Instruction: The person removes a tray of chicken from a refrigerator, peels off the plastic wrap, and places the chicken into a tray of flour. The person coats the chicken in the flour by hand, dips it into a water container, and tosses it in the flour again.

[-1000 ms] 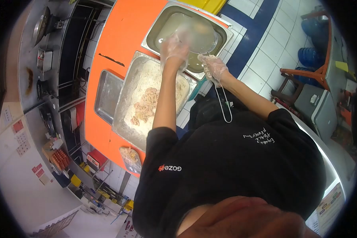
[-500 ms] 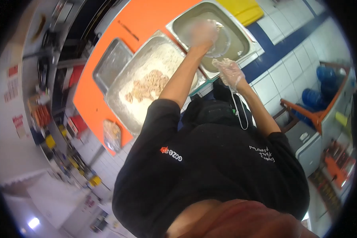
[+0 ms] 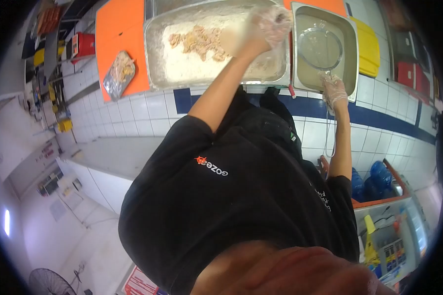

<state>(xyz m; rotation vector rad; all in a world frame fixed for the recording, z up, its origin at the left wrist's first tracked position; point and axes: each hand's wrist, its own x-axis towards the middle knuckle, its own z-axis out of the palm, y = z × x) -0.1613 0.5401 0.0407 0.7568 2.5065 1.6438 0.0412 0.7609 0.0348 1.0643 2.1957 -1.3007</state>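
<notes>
My left hand (image 3: pixel 271 28), in a clear plastic glove, is over the right end of a steel pan (image 3: pixel 216 84) of white flour (image 3: pixel 182 66). Part of that hand is smeared, and its fingers are hard to make out. Several pieces of raw, floured meat (image 3: pixel 197 42) lie in the flour to its left. My right hand (image 3: pixel 335 91), also gloved, is closed around the handle of a round mesh strainer (image 3: pixel 321 47). The strainer sits over cloudy liquid in a smaller steel container (image 3: pixel 350 73). A thin pale loop (image 3: pixel 328 140) hangs below my right hand.
An orange tabletop (image 3: pixel 118 24) carries a plastic bag of food (image 3: pixel 120 73) at the left. A yellow lid or board (image 3: pixel 366 46) lies beyond the liquid container. Blue bottles (image 3: pixel 379 177) stand in an orange-framed rack at lower right.
My left hand has left the strainer and moved left to the flour pan. My right hand and the strainer stay at the liquid container. The view has turned.
</notes>
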